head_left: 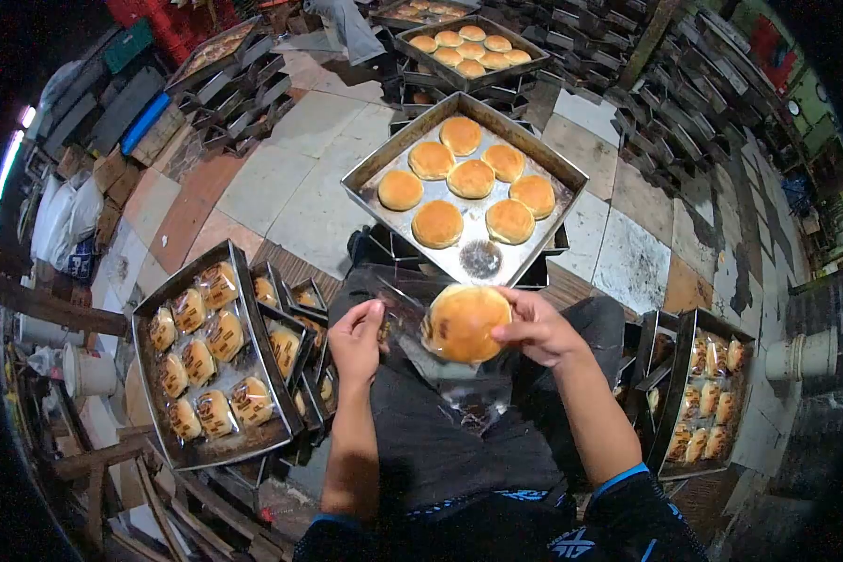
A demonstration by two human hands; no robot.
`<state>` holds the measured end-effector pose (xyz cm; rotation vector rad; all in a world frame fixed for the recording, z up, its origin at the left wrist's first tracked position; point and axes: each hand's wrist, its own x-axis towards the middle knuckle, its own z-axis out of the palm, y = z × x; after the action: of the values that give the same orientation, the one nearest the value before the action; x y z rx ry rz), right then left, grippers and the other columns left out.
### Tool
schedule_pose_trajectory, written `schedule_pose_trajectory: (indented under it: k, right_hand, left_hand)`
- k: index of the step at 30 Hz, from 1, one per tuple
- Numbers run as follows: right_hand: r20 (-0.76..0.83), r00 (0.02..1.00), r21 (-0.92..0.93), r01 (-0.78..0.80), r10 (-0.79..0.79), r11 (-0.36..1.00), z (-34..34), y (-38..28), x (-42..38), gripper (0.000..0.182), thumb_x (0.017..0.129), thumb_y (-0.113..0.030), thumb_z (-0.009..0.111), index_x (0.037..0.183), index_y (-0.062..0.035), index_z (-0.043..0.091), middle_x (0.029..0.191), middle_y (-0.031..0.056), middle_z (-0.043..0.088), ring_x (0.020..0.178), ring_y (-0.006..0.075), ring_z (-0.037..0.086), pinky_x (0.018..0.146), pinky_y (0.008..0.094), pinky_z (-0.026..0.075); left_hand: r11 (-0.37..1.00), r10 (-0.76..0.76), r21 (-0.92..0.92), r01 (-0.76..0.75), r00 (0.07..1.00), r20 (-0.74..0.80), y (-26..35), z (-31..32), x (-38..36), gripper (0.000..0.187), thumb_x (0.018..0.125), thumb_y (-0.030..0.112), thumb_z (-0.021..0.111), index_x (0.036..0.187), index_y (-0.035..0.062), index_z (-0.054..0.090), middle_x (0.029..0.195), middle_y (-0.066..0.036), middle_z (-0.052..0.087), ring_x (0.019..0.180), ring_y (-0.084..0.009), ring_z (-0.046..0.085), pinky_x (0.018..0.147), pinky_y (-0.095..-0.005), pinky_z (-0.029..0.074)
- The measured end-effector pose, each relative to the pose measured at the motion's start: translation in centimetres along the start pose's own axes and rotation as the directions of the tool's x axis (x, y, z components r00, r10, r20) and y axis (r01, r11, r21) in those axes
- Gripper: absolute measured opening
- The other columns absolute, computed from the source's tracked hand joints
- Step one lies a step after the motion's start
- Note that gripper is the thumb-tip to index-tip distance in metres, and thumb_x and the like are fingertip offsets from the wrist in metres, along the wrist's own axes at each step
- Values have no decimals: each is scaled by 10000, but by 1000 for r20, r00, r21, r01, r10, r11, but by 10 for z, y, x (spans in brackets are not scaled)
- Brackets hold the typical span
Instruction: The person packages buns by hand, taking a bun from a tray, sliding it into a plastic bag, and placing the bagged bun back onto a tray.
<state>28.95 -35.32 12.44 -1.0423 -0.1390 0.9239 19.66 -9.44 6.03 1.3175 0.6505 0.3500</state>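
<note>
Nearside of the baking tray (534, 142): right hand (541, 330) grips bun (473, 318), left hand (356, 342) pinches plastic bag (405, 320) (bagging, apparently); next likely needs pushing fully in.

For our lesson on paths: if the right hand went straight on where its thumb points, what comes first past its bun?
Most likely the bag, held by the left hand; the bun in the right hand seems partly inside it, though depth is unclear.
</note>
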Motion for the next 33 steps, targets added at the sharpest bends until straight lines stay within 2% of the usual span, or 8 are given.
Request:
schedule_pose_trajectory:
  k: [7,9,14,21,22,25,29,33]
  right_hand:
    - [-6,996,40,89,-89,995,32,13,-43,642,783,16,730,1361,81,460,1218,132,639,1077,166,637,953,275,494]
    - [-49,946,-198,306,-322,931,61,11,-50,582,814,8,709,1348,70,488,1240,146,632,1109,209,634,995,318,480]
    - [514,536,-788,603,-670,-122,99,-3,-62,620,741,46,626,1352,-21,541,1413,241,476,1304,411,479,1057,490,428]
    - [628,312,-700,627,-713,-342,113,-13,-75,458,837,-86,609,1293,-46,604,1368,203,536,1244,389,539,1010,451,492]
    - [659,295,-679,630,-692,-378,113,-15,-78,417,831,-123,624,1244,-66,646,1335,188,568,1187,374,586,983,439,516]
    - [709,302,-625,688,-637,-369,119,-15,-76,414,816,-121,620,1227,-99,664,1337,188,565,1186,371,588,990,450,510]
    - [464,589,-861,475,-661,-181,142,-19,-63,399,815,-95,611,1212,-65,640,1394,247,490,1249,472,497,1049,500,436]
    - [467,663,-853,512,-585,-102,125,4,-68,397,810,-80,642,1204,-43,629,1387,234,490,1230,445,512,1014,458,461]
  left_hand:
    - [917,301,255,-307,952,62,7,-3,-35,156,940,126,649,1016,1,703,733,4,617,560,-52,515,492,-211,439]
    - [775,519,340,-533,843,138,21,8,-36,297,981,253,589,1194,54,644,1019,-65,631,913,-128,577,848,-284,479]
    - [721,231,-693,-4,944,235,99,69,-99,857,932,698,353,1443,11,319,1357,-168,509,1231,-274,523,1040,-411,417]
    - [722,575,-501,-477,817,51,102,83,-162,899,875,702,412,1503,72,283,1512,-189,346,1380,-331,378,1093,-469,400]
    - [893,129,-445,-64,985,117,126,57,-164,930,890,607,512,1522,17,170,1529,-230,290,1374,-381,378,1132,-483,334]
    - [471,584,-880,-65,771,255,150,59,-131,937,840,557,580,1525,55,186,1498,-263,327,1341,-403,416,1129,-487,342]
    - [835,322,-514,-195,931,170,96,75,-119,749,867,467,538,1439,25,340,1313,-222,531,1202,-358,547,999,-451,491]
    - [600,52,-778,183,962,266,89,45,-75,673,923,555,385,1325,23,478,1221,-237,597,1051,-398,630,882,-558,536]
